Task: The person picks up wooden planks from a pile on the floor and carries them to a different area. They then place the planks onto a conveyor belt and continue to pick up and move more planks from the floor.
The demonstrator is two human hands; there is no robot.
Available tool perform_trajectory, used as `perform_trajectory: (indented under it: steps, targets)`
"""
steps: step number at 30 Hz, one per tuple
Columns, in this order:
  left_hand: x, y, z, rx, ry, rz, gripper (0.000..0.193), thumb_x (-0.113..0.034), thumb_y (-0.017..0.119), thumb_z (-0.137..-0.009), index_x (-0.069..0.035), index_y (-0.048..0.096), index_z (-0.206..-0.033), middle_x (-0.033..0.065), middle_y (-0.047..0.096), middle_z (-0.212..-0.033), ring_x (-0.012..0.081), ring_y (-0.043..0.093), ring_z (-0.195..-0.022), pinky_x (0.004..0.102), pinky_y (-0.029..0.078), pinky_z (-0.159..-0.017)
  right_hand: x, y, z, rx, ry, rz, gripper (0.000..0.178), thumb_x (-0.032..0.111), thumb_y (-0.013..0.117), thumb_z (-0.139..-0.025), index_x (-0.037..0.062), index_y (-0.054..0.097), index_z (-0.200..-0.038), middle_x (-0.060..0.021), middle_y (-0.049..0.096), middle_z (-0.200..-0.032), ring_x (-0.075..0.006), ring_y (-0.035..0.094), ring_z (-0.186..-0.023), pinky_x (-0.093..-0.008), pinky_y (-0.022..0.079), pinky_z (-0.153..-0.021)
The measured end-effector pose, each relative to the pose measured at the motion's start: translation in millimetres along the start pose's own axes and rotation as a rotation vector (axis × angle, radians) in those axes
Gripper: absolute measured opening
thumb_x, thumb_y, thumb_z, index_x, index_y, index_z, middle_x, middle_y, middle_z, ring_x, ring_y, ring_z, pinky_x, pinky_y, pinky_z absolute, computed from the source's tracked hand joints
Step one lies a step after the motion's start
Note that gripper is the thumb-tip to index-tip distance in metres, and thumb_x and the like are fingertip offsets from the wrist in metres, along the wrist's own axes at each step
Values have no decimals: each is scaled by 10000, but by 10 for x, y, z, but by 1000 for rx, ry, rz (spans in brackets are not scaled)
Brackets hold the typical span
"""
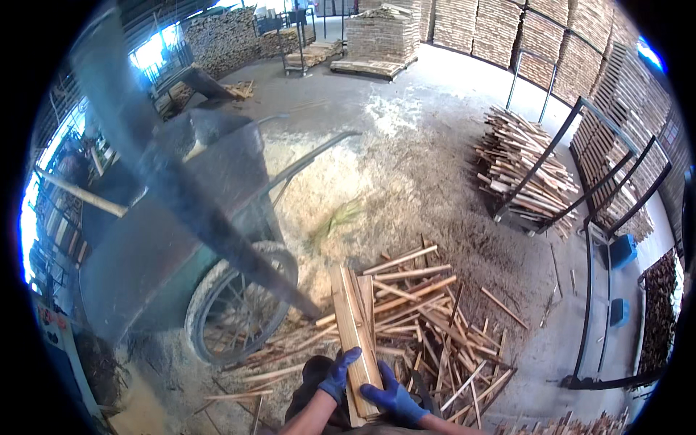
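Head view: your left hand (339, 373), in a blue glove, is closed on the left edge of a small bundle of boards (354, 337), thumb on top; your right hand (395, 395), same glove, grips the bundle's right side nearer your body, thumb across the top face. Fingers under the wood are hidden. Boards are pale, long and narrow, laid together lengthwise, near ends by your lap, far ends pointing away from you and slightly left. Right of and beyond them: loose heap of thin sticks (442, 312), lying in all directions, some strays running left in front of the cart wheel (243, 308). That wheel belongs to the dark metal cart (145, 261) on your left, its handle (315, 158) pointing away. A dark bar (239, 250) cuts diagonally across the cart, blurred at its upper end. Sawdust (301, 170) covers the floor past the wheel. Farther right: a rack loaded with sticks (522, 156), then two blue containers (622, 251) by a black metal frame (589, 312). Back: stacked lumber (380, 38).
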State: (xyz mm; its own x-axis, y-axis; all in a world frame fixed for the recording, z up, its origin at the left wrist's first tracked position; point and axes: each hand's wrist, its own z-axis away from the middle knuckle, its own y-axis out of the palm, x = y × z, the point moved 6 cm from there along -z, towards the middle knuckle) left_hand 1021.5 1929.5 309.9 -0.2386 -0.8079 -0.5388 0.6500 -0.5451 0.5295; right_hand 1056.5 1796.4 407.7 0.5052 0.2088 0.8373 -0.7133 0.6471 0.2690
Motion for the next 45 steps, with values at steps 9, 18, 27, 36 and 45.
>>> perform_trajectory:
  steps: [9,18,27,36,45]
  targets:
    - [-854,1139,-1575,23,-170,-205,409,-268,644,-858,-9,599,-1171,54,632,-1104,162,594,-997,305,451,-934,1507,-784,-805,-318,80,-367,778,184,703,-832,40,239,-1441,-116,595,-1140,-192,605,-961,-313,531,-751]
    - [-1702,2277,-4128,417,-482,-266,535,-373,649,-838,-14,541,-1220,103,642,-1020,195,626,-892,317,507,-802,1993,-2120,-3194,-638,-23,-362,660,152,656,-862,34,303,-1406,-110,586,-1069,-161,568,-848,-288,490,-658]
    - [-4289,2157,-6553,128,-91,-135,512,-354,629,-853,-11,539,-1223,98,629,-1052,196,613,-930,323,493,-831,2338,-3266,-5631,-555,296,87,772,427,625,-821,116,283,-1440,-162,415,-1324,-289,411,-1160,-380,370,-921]
    - [-5951,2981,-7294,-37,194,-33,490,-334,609,-867,-8,537,-1226,93,616,-1084,198,599,-968,328,479,-859,4188,-3983,-7147,-232,189,282,801,480,617,-814,125,277,-1446,-174,380,-1373,-321,383,-1220,-394,345,-978]
    - [-6680,3525,-8002,-281,431,161,468,-314,588,-882,-6,535,-1230,88,604,-1117,199,586,-1006,334,464,-888,6590,-4379,-8439,175,-3,171,669,208,616,-884,71,266,-1437,-142,508,-1197,-211,514,-996,-313,443,-780]
